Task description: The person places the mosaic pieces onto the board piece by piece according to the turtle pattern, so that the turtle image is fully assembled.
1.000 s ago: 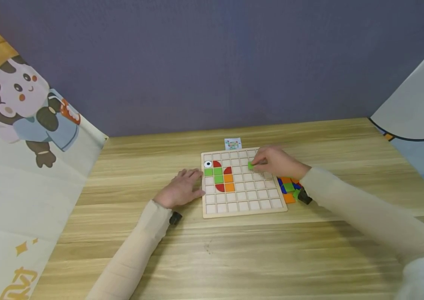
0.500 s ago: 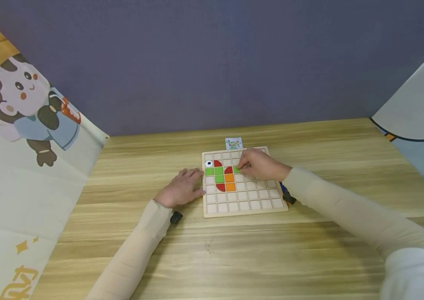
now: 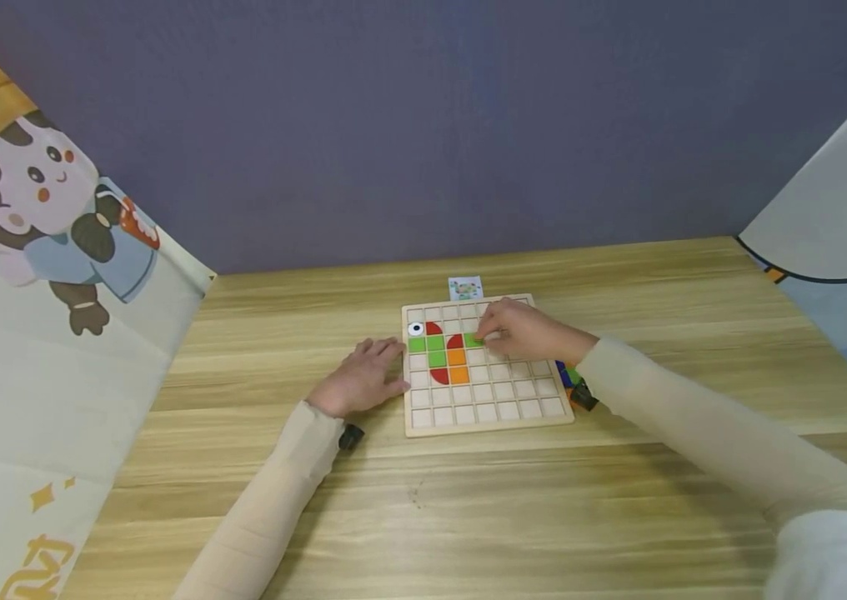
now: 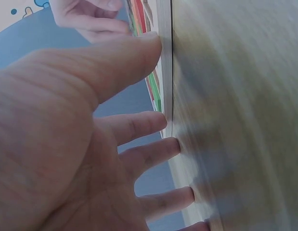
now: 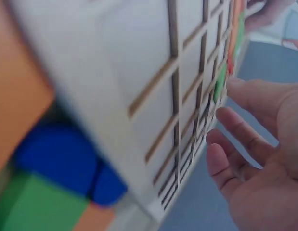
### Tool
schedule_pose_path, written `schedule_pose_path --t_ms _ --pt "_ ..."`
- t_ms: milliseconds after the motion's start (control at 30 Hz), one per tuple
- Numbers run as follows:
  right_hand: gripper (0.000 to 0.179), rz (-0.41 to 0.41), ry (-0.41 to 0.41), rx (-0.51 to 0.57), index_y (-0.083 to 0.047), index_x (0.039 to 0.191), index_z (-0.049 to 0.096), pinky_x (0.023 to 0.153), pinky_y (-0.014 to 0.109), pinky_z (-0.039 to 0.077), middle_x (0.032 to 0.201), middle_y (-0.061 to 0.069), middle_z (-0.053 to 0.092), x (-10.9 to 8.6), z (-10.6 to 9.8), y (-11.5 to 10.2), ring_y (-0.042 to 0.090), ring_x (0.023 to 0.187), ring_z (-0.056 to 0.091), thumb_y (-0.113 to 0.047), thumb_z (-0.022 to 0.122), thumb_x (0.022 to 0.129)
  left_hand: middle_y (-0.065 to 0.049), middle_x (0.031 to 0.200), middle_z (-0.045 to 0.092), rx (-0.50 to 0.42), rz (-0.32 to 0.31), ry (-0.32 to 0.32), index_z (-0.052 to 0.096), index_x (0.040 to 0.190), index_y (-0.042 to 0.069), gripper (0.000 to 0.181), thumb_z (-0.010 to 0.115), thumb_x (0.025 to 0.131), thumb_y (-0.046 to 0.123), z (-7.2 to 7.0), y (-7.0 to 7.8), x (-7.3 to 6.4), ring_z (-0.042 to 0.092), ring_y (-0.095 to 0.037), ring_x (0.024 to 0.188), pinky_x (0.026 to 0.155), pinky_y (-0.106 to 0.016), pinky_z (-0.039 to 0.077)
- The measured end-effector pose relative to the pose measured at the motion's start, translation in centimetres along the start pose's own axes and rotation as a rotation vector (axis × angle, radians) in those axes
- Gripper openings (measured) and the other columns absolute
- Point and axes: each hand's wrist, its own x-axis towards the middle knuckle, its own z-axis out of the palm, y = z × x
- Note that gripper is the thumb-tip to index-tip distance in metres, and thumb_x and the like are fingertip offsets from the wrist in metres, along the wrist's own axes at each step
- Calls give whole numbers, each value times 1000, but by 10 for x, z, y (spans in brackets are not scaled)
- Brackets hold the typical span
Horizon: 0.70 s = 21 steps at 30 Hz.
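A wooden grid board [image 3: 491,423] lies on the table, with green, red and orange tiles and a white eye tile [image 3: 415,328] in its left cells. My left hand [image 3: 362,379] is spread at the board's left edge, thumb [image 4: 144,55] and index finger against its side. My right hand [image 3: 524,329] reaches over the board from the right. Its thumb and fingertips are at a green square tile [image 3: 472,340], which looks flat in its cell beside a red quarter-round tile [image 3: 455,342]. In the right wrist view, thumb and index finger stand apart beside that green tile [image 5: 219,84].
A small picture card [image 3: 464,288] lies behind the board. Loose blue, green and orange tiles [image 3: 564,375] lie along the board's right edge, partly hidden by the right wrist. A dark wall [image 3: 423,150] rises behind the wooden table [image 3: 468,517].
My right hand has moved left across the board, bringing the green tile into the cell right of the red quarter-round tile. My left hand has stayed in place.
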Motion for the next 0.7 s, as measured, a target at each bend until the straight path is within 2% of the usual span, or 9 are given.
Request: schedule_pose_path --t_ms 133,300,467,700 --pt "21 48 43 12 -9 108 72 87 41 47 109 0 58 -16 -8 5 21 102 52 -13 69 88 -13 152 25 7 18 5 30 148 6 69 56 94 40 1 0 -1 18 -41 138 111 -53 15" --pt "22 117 46 -5 -10 110 72 85 42 49 111 -1 57 -44 -18 17 21 103 53 -14 69 88 -15 152 26 4 31 8 30 147 5 68 56 94 39 2 -1 -5 18 -42 137 111 -54 16" --pt "21 123 81 -59 -8 106 72 83 43 50 107 1 60 -77 -21 26 23 99 55 -10 71 86 -14 153 24 9 25 -6 29 148 6 68 55 95 40 3 -2 -8 17 -41 138 112 -52 15" --pt "15 120 128 -96 -13 93 75 78 42 50 103 2 62 -116 -17 32 23 96 54 -7 76 79 -14 152 25 6 37 -11 29 148 6 67 55 95 39 4 -5 -13 17 -41 138 112 -51 15"
